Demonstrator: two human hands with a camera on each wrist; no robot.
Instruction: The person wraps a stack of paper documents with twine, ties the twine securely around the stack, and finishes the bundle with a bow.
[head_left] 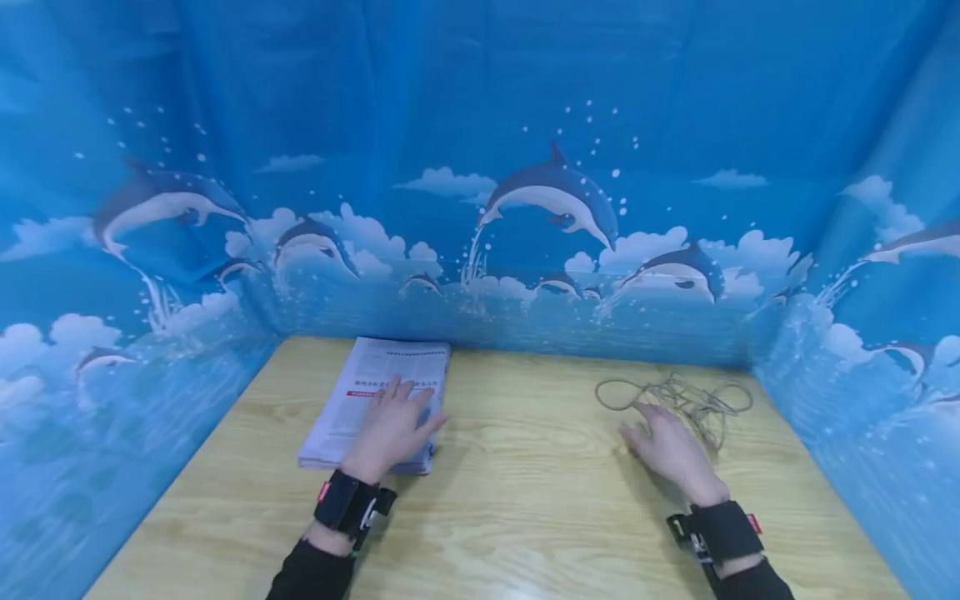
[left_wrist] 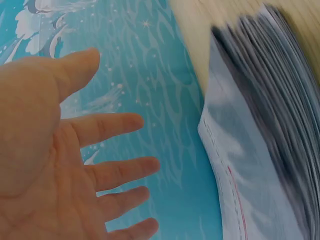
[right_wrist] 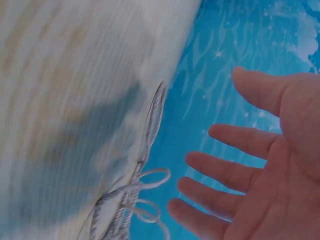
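Note:
A stack of newspapers (head_left: 337, 425) lies at the back left of the table, printed side up, its layered edges showing in the left wrist view (left_wrist: 280, 120). Over the stack is my left hand (head_left: 390, 425), palm down with fingers spread; the left wrist view shows a gap between the fingers and the paper. At the right, a loose tangle of thin beige rope (head_left: 697, 404) lies on the table. My right hand (head_left: 670, 446) hovers just in front of the rope, fingers extended and holding nothing. Loops of the rope (right_wrist: 155, 177) stand up in the right wrist view.
The wood-grain table (head_left: 525, 483) reaches back to a blue curtain (head_left: 450, 100) printed with dolphins and clouds, which also closes off both sides. Dark straps with small cameras (head_left: 348, 504) sit on both wrists.

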